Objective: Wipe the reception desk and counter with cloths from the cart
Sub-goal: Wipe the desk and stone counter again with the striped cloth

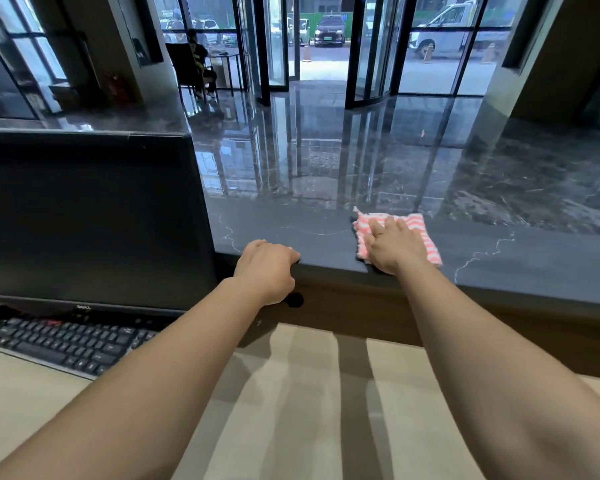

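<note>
From the head camera, the right hand (pixel 394 245) lies flat with straight fingers, pressing a pink-and-white striped cloth (pixel 421 225) onto the dark veined stone counter (pixel 291 223). To its left, the left hand (pixel 265 268) curls its fingers over the counter's near edge.

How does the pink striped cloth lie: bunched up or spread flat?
Spread flat: the cloth lies as a rough square on the counter under the right hand, fingers straight.
</note>
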The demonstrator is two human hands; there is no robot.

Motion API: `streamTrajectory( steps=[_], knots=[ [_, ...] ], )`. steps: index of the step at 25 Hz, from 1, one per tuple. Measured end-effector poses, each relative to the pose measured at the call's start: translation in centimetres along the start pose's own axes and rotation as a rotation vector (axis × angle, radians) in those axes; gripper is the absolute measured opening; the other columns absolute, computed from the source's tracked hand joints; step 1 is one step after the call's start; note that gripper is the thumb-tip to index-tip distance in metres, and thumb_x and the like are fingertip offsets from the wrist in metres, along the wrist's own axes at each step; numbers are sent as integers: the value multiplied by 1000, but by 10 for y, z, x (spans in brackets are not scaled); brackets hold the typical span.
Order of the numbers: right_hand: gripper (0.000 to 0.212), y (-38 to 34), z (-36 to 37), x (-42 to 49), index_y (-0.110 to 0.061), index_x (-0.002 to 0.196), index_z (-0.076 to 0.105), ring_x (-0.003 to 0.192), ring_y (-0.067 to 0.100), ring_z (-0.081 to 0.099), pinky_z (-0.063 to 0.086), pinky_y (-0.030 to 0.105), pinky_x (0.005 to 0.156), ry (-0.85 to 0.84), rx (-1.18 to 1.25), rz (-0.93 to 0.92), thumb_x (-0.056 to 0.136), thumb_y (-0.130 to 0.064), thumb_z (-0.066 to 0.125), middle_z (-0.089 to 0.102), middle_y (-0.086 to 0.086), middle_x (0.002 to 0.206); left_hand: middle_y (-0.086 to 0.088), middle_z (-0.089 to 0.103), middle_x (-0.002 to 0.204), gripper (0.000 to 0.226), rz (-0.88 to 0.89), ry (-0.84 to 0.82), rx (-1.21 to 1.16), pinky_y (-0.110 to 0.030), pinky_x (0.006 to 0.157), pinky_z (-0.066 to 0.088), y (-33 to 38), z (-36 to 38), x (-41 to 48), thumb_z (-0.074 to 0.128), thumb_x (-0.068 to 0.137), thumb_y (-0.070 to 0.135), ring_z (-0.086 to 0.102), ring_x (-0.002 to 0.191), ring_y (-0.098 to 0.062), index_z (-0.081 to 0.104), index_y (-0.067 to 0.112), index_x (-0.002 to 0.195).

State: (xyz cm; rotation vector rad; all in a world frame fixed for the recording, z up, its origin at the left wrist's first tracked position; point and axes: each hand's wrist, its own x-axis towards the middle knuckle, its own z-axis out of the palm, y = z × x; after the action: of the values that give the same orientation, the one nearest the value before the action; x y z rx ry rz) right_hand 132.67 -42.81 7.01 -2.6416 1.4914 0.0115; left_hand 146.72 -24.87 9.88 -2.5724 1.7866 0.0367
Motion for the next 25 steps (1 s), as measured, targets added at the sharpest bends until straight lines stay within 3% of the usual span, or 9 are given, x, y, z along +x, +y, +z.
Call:
streamTrajectory(
  steps=[3,7,12,19,22,25],
  knots=[
    [51,-55,3,19,-24,154,17,149,28,5,11,47,119,-30,10,-134,104,-34,22,6,9,163,1,48,144,49,64,37,62,-33,117,16,-2,7,-2,44,91,9,46,129,-20,47,20,139],
    [50,-125,4,41,-27,150,27,148,26,9,11,46,118,-100,37,-348,102,-37,26,12,8,162,2,54,133,49,114,60,38,-33,116,18,-8,11,-2,49,87,12,47,125,-19,48,23,135],
    [54,-148,8,54,-27,154,17,150,27,1,4,47,120,-166,-14,-457,102,-40,26,6,8,163,1,60,126,44,146,33,116,-28,110,25,-5,7,1,53,87,20,48,124,-18,53,23,130],
    [56,-54,7,43,-24,155,14,149,30,8,11,48,119,-78,-47,-312,103,-44,21,8,11,162,-4,58,124,27,-34,-78,218,-39,117,11,26,-4,4,48,90,14,54,115,-21,58,19,115],
    [57,13,1,29,-24,155,11,149,29,9,12,47,119,-53,-59,-194,103,-45,20,8,11,162,-6,50,136,30,-1,-41,217,-41,118,12,46,-10,6,50,90,12,44,128,-20,57,18,118],
    [58,83,-2,12,-24,155,13,148,29,15,15,47,118,-17,-71,-56,102,-47,19,14,10,161,-6,49,136,33,53,-27,198,-42,117,13,65,-13,5,49,90,9,43,129,-20,54,17,122]
  ],
)
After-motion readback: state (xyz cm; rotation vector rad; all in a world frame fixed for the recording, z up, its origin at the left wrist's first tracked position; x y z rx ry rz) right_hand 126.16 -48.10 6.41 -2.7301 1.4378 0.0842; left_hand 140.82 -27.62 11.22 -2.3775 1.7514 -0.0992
